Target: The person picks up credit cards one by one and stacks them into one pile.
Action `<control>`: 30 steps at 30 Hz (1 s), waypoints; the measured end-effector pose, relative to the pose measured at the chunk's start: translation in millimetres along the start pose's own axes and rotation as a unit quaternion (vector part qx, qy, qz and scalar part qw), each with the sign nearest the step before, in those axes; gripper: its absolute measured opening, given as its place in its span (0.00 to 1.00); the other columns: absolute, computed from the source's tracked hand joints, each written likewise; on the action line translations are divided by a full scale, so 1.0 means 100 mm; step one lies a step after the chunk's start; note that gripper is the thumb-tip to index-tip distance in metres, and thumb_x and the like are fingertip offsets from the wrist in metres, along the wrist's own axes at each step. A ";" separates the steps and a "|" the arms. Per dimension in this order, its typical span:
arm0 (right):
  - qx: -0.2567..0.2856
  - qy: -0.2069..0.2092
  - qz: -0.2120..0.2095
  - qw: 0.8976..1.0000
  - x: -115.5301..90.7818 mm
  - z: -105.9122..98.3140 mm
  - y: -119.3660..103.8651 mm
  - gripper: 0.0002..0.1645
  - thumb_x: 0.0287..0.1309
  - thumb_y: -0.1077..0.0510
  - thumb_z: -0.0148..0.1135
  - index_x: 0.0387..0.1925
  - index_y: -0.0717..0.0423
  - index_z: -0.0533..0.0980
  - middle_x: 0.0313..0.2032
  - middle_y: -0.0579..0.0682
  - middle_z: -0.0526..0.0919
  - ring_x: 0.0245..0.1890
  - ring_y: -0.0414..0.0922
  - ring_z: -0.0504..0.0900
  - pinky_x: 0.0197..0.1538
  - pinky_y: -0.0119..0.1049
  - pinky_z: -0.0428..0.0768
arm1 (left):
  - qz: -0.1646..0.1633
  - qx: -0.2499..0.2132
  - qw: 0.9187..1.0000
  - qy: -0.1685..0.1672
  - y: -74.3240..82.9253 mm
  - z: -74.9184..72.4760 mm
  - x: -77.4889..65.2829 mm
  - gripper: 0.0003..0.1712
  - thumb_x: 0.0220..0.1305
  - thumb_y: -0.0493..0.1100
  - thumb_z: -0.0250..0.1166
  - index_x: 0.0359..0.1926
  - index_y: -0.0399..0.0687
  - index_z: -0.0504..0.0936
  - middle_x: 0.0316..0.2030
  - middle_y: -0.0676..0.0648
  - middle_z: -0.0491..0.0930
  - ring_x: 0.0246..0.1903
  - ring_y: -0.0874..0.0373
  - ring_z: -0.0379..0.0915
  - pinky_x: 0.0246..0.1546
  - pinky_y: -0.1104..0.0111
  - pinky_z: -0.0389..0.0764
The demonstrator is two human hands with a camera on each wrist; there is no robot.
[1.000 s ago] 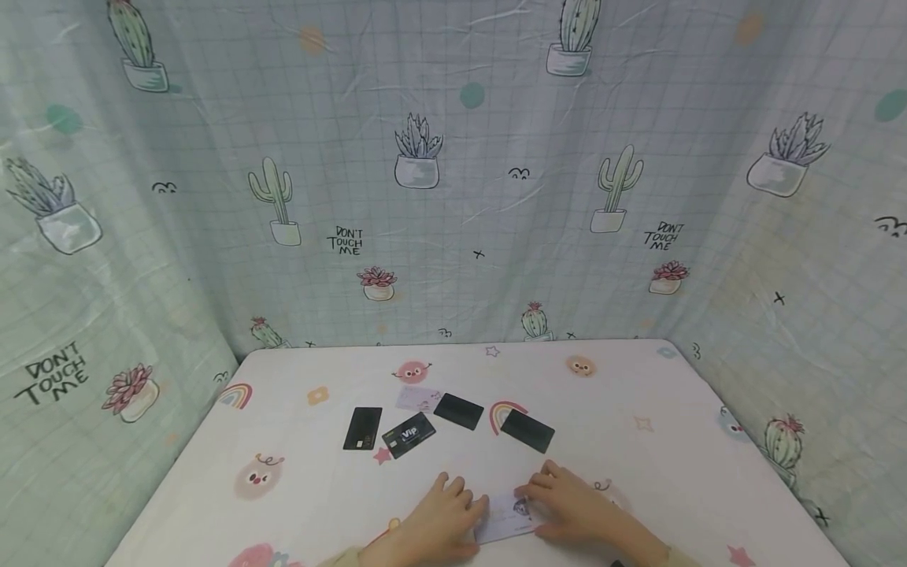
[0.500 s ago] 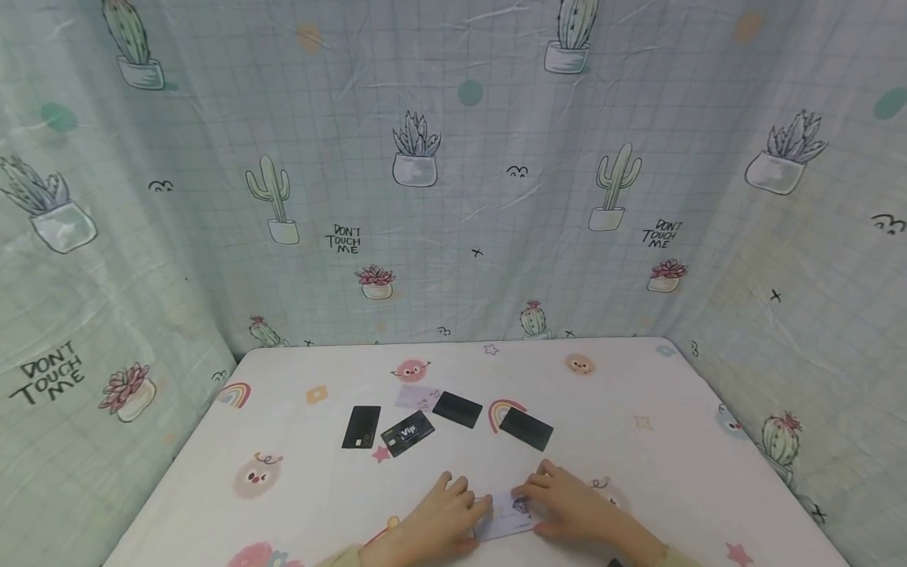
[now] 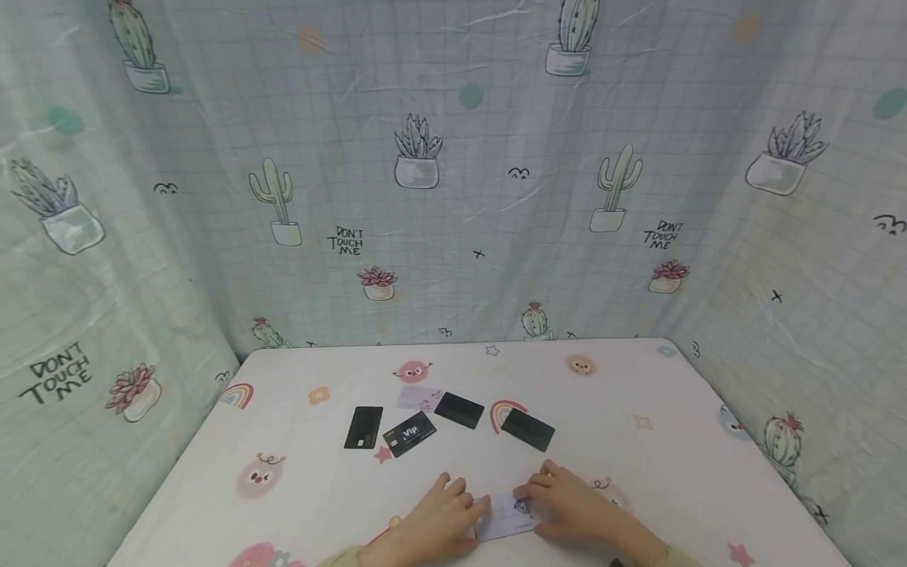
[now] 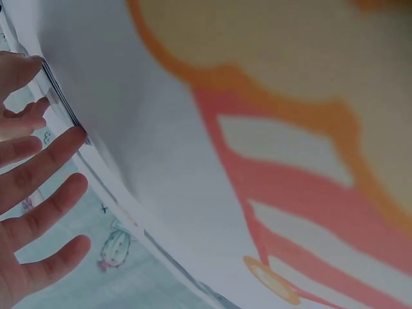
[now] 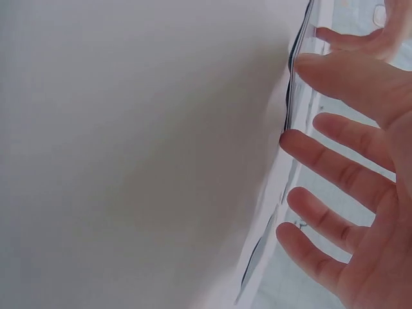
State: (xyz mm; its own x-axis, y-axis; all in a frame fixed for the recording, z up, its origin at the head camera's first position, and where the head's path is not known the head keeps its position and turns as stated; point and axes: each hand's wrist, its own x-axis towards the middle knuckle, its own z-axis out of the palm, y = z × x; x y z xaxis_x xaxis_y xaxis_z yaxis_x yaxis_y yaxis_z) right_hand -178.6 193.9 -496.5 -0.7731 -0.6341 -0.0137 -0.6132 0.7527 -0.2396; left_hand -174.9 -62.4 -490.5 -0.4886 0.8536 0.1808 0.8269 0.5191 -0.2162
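Observation:
Near the front of the table, a small stack of cards [image 3: 503, 520] lies between both hands, topped by a white card with a dark figure printed at its right side. My left hand [image 3: 435, 520] holds its left end between thumb and index finger. At the opposite end my right hand [image 3: 570, 504] has thumb and index finger on the corners, partly covering the print. Seen edge-on, the stack [image 4: 61, 93] shows several thin layers in the left wrist view. The right wrist view also shows the layered card edges [image 5: 293, 84], with the other fingers spread behind.
Beyond the hands lie a black card with a chip [image 3: 364, 428], a black VIP card [image 3: 409, 434], two plain black cards, one left [image 3: 459, 410] and one right [image 3: 527, 430], and a pale pink card [image 3: 416, 398]. A printed white cloth covers the table [image 3: 638, 386]; patterned curtains [image 3: 453, 220] surround it.

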 end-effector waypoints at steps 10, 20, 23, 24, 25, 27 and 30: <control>0.017 0.015 0.019 1.000 -0.04 0.00 0.09 0.25 0.48 0.42 0.59 0.51 0.35 0.70 0.42 0.33 0.76 0.39 0.33 0.66 0.44 0.35 0.72 | -0.007 -0.014 1.000 0.020 0.00 0.01 -0.05 0.16 0.52 0.56 0.60 0.42 0.60 0.72 0.26 0.61 0.74 0.29 0.66 0.62 0.34 0.70 0.65; 0.013 0.045 0.032 0.998 -0.05 -0.03 0.15 0.23 0.50 0.45 0.59 0.50 0.39 0.72 0.41 0.35 0.77 0.38 0.33 0.66 0.43 0.34 0.71 | -0.004 0.014 0.997 0.073 -0.08 0.05 -0.01 0.12 0.53 0.55 0.60 0.36 0.58 0.74 0.27 0.59 0.75 0.30 0.64 0.64 0.34 0.71 0.63; 0.011 0.061 0.025 0.998 -0.06 -0.02 0.19 0.22 0.50 0.46 0.59 0.49 0.42 0.73 0.41 0.36 0.77 0.38 0.34 0.67 0.41 0.34 0.71 | -0.005 0.005 0.997 0.080 -0.11 0.06 0.01 0.11 0.53 0.55 0.60 0.36 0.58 0.75 0.28 0.59 0.75 0.31 0.64 0.64 0.33 0.72 0.62; 0.011 0.065 0.024 0.998 -0.06 -0.02 0.20 0.22 0.50 0.47 0.59 0.49 0.43 0.73 0.40 0.36 0.77 0.38 0.34 0.67 0.41 0.33 0.71 | -0.006 0.000 0.997 0.077 -0.12 0.06 0.02 0.11 0.54 0.55 0.60 0.36 0.58 0.76 0.29 0.59 0.76 0.31 0.64 0.64 0.34 0.72 0.63; 0.010 0.070 0.025 0.997 -0.06 -0.02 0.21 0.22 0.50 0.47 0.60 0.49 0.44 0.74 0.40 0.37 0.77 0.37 0.34 0.67 0.40 0.33 0.71 | -0.005 -0.007 0.997 0.073 -0.14 0.06 0.03 0.11 0.54 0.54 0.60 0.37 0.58 0.76 0.29 0.59 0.76 0.31 0.64 0.64 0.34 0.72 0.63; 0.004 0.081 0.029 0.996 -0.06 -0.01 0.24 0.21 0.49 0.48 0.60 0.48 0.46 0.74 0.39 0.38 0.78 0.37 0.34 0.66 0.39 0.32 0.70 | -0.006 -0.015 0.998 0.067 -0.16 0.06 0.06 0.11 0.54 0.54 0.60 0.38 0.58 0.76 0.31 0.58 0.76 0.32 0.64 0.65 0.35 0.72 0.64; -0.010 0.098 0.046 0.994 -0.05 -0.01 0.26 0.21 0.48 0.49 0.61 0.46 0.48 0.75 0.39 0.39 0.78 0.36 0.34 0.66 0.38 0.32 0.69 | -0.004 -0.016 0.997 0.071 -0.20 0.07 0.11 0.12 0.54 0.53 0.61 0.39 0.57 0.76 0.32 0.58 0.76 0.34 0.63 0.65 0.37 0.70 0.65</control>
State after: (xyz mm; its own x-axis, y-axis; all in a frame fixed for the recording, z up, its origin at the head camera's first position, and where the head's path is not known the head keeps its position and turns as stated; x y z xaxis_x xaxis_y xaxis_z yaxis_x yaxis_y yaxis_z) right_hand -191.1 216.9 -501.6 -0.8416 -0.5176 0.1543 -0.5401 0.8103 -0.2275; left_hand -199.2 -63.1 -490.9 -0.4530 0.8332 0.3170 0.8324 0.5227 -0.1843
